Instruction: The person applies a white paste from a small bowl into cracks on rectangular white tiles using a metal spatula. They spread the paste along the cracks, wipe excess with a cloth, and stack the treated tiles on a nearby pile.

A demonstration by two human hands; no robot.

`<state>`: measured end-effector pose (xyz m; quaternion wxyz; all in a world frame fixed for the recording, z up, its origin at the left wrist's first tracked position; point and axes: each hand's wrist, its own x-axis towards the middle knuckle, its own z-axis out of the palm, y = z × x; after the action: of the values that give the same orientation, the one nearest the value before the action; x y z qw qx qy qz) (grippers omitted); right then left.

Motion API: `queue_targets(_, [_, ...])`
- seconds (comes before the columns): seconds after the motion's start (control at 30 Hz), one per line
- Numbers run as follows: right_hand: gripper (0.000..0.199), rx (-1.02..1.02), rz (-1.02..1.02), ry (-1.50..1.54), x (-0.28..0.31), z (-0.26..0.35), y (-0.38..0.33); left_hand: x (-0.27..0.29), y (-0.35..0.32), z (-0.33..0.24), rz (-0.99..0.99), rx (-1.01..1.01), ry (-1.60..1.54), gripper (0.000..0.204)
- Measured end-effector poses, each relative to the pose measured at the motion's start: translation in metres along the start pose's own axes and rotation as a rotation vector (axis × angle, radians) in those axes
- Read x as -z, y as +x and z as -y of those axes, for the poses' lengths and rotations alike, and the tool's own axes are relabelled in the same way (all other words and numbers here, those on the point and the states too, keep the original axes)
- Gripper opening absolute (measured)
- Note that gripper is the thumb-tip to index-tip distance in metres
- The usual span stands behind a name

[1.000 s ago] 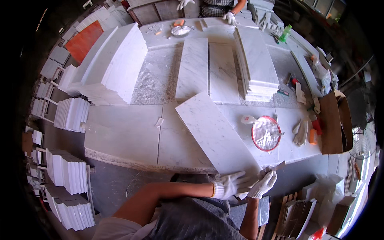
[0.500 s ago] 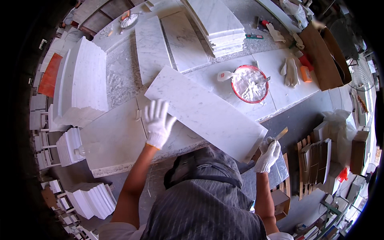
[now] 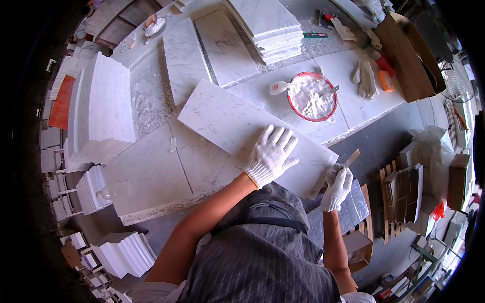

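Observation:
A long white marble slab (image 3: 217, 113) with grey veins lies at a slant across the worktable, its right end jutting past the front edge. My left hand (image 3: 273, 154), in a white knitted glove, rests on its top with the fingers stretched out. At the slab's right end my gloved right hand (image 3: 337, 191) is closed around a putty knife (image 3: 352, 158). Its wood-coloured end sticks out beyond the fingers, and a flat blade shows against the slab's end edge. Beyond the slab stands a red-rimmed bowl (image 3: 312, 98) of white paste with a tool in it.
Stacked slabs (image 3: 273, 35) stand at the back, and more (image 3: 103, 96) at the left. Spare gloves (image 3: 367, 81), an orange box (image 3: 386, 81) and a cardboard box (image 3: 409, 60) are at the right. A pallet with cardboard pieces (image 3: 404, 194) sits on the floor.
My left hand has moved right, from beside the slab's left part onto its top. My right hand stays at the right end with the putty knife; the view has shifted slightly.

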<state>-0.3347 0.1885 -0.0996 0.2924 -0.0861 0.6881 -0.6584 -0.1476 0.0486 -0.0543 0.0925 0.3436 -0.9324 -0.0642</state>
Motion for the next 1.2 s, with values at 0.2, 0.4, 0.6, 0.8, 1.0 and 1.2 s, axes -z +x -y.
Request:
queue_targets(0.2, [0.023, 0.004, 0.071, -0.065, 0.005, 0.000, 0.007, 0.008, -0.002, -0.008, 0.040, 0.017, 0.041, 0.054])
queue_targets(0.4, [0.023, 0.079, 0.270, -0.308, -0.012, 0.032, 0.009, 0.019, -0.043, -0.014, 0.047, 0.048, -0.054, 0.049])
queue_targets(0.6, [0.025, 0.524, 0.614, -0.850, -0.067, 0.055, 0.022, 0.012, -0.071, -0.017, 0.001, 0.055, -0.123, 0.054])
queue_targets(0.8, [0.035, 0.604, 0.839, -1.057, -0.084, 0.059, 0.028, 0.012, -0.073, -0.018, -0.010, 0.076, -0.127, 0.054])
queue_targets(1.0, [0.036, 0.640, 0.882, -1.090, -0.094, 0.061, 0.036, 0.006, -0.076, -0.019, -0.058, 0.076, -0.126, 0.054])
queue_targets(1.2, [0.037, 0.614, 1.033, -0.926, -0.086, 0.063, 0.039, 0.004, -0.076, -0.017, -0.062, 0.076, -0.178, 0.048])
